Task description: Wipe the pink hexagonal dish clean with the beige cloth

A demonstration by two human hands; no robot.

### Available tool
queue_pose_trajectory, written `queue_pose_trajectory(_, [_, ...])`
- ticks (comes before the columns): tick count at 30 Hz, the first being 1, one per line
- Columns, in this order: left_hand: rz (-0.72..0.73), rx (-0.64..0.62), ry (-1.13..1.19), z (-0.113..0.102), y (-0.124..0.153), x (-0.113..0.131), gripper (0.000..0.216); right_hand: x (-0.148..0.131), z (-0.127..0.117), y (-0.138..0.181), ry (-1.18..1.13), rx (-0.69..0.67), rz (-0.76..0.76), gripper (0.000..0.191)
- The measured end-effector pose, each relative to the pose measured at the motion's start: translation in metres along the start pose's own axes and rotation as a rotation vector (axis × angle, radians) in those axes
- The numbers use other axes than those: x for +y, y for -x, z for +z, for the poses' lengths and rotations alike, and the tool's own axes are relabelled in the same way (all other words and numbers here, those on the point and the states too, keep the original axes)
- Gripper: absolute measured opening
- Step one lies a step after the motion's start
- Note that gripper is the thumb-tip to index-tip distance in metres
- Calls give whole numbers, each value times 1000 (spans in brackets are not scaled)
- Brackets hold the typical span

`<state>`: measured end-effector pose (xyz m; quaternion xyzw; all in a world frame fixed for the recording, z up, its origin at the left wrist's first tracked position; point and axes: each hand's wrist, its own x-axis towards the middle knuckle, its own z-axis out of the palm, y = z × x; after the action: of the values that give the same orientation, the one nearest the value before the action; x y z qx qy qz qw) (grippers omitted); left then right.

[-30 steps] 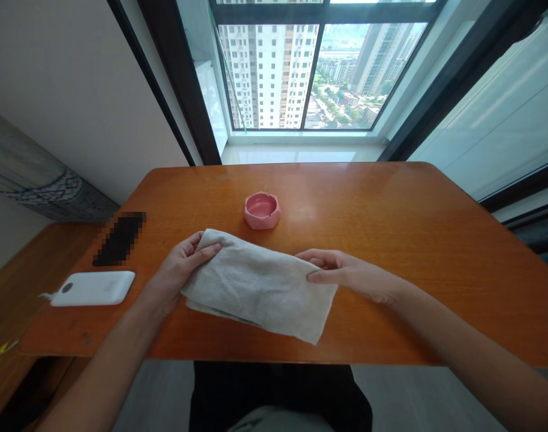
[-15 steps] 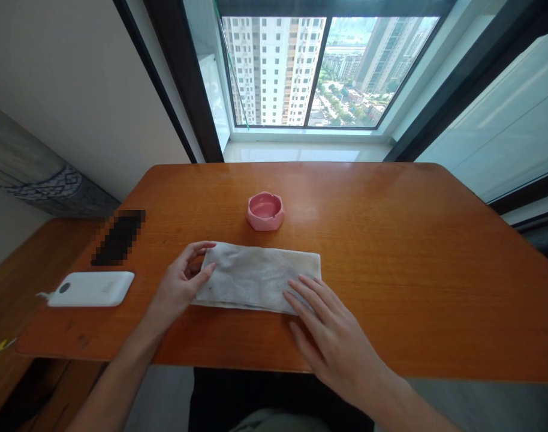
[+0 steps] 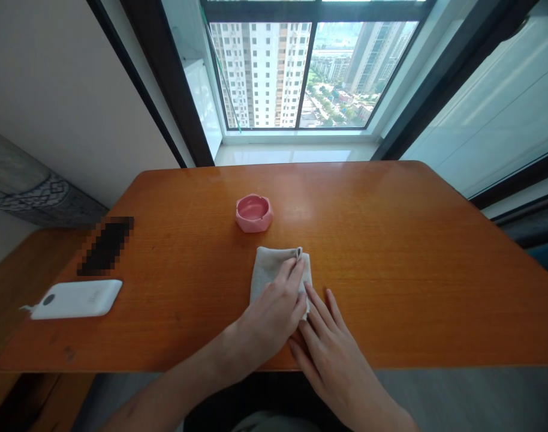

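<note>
A pale grey-white cloth (image 3: 265, 271) lies folded into a small, roughly square shape on the wooden table. My left hand (image 3: 276, 309) reaches across it, fingers closed on the folded-over edge at its right side. Close beside, my right hand (image 3: 330, 348) is spread with its palm down. Its fingertips touch or nearly touch the cloth's lower right corner, partly hidden where the two hands meet. Just beyond the cloth sits a pink ashtray (image 3: 254, 214) with angular sides.
The orange-brown table (image 3: 413, 258) runs toward a window (image 3: 307, 78). At the left lie a white power bank (image 3: 78, 299) with a short cable and a dark pixelated object (image 3: 105, 246). A wooden bench (image 3: 13, 288) stands past the left edge.
My left hand has carried the cloth's left end over to the right, halving its width. My right hand stays near the right edge, and the view has shifted slightly.
</note>
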<state>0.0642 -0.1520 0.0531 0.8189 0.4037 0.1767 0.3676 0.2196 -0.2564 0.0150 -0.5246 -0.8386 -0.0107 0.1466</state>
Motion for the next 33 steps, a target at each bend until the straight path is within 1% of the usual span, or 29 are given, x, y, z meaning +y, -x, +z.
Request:
queue_pose_trajectory(3, [-25, -35, -35, 2, -1, 1, 67, 5, -4, 13, -29, 19, 2, 63])
queue_pose_trajectory(5, [23, -35, -10, -2, -1, 1, 65, 9, -6, 21, -88, 65, 7, 65])
queue_pose_trajectory(7, [100, -25, 45, -8, 1, 0, 61, 15, -7, 28, -169, 156, 43, 64])
queue_pose_trajectory(8, [126, -5, 76, -12, 2, -1, 59, 19, -8, 31, -210, 208, 77, 64])
queue_pose_trajectory(10, [132, 72, 109, -19, 5, -5, 55, 26, -13, 33, -267, 303, 158, 64])
queue_pose_trajectory(12, [134, 146, 44, -23, 6, -11, 51, 34, -18, 29, -289, 350, 217, 64])
queue_pose_trajectory(13, [157, 160, -37, -24, 7, -16, 50, 37, -21, 25, -291, 352, 229, 64])
queue_pose_trajectory(14, [199, 156, -142, -23, 8, -22, 50, 40, -22, 19, -289, 342, 226, 65])
queue_pose_trajectory(16, [276, 99, -349, -19, 10, -36, 56, 45, -20, 4, -271, 284, 178, 67])
queue_pose_trajectory(18, [305, 75, -488, -12, 11, -52, 73, 49, -12, -13, -222, 193, 87, 69])
queue_pose_trajectory(20, [301, 46, -561, -8, 14, -66, 81, 51, 1, -27, -149, 88, 5, 71])
queue_pose_trajectory(22, [288, 42, -583, -8, 17, -78, 83, 51, 12, -38, -81, 10, -30, 70])
queue_pose_trajectory(25, [268, 63, -578, -17, 21, -90, 83, 47, 21, -52, -31, -57, -48, 68])
queue_pose_trajectory(29, [237, 58, -551, -36, 24, -105, 83, 35, 24, -74, -30, -72, -66, 66])
queue_pose_trajectory(33, [199, 40, -484, -53, 24, -117, 83, 20, 30, -91, -62, -53, -54, 65])
